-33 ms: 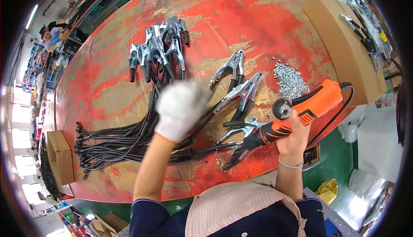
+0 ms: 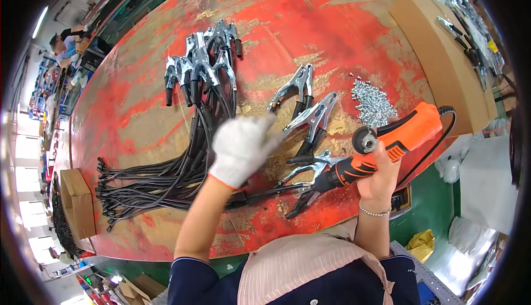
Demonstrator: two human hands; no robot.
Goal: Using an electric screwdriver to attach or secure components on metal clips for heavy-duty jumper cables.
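Note:
My left hand (image 2: 240,150), in a white glove and slightly blurred, is above the black cables with its fingers stretched toward two metal spring clamps with black handles (image 2: 315,114). Nothing shows in its grip. My bare right hand (image 2: 380,180) is wrapped round an orange and black corded power tool (image 2: 406,136), whose dark front end points down to the left. A round black part with a metal centre shows by my right thumb. At the tool's front end lies another clamp (image 2: 310,169), partly covered by it.
Several clamps (image 2: 202,59) lie bunched on the left, with their black cables (image 2: 149,180) trailing over the red, worn table (image 2: 354,23). Small silvery fasteners (image 2: 371,103) form a pile near the tool. A large cardboard box (image 2: 437,56) stands right, a smaller box (image 2: 77,202) left.
My left hand has moved a little to the right, toward the two clamps, and its fingers now stretch out more. The right hand and the power tool have hardly moved.

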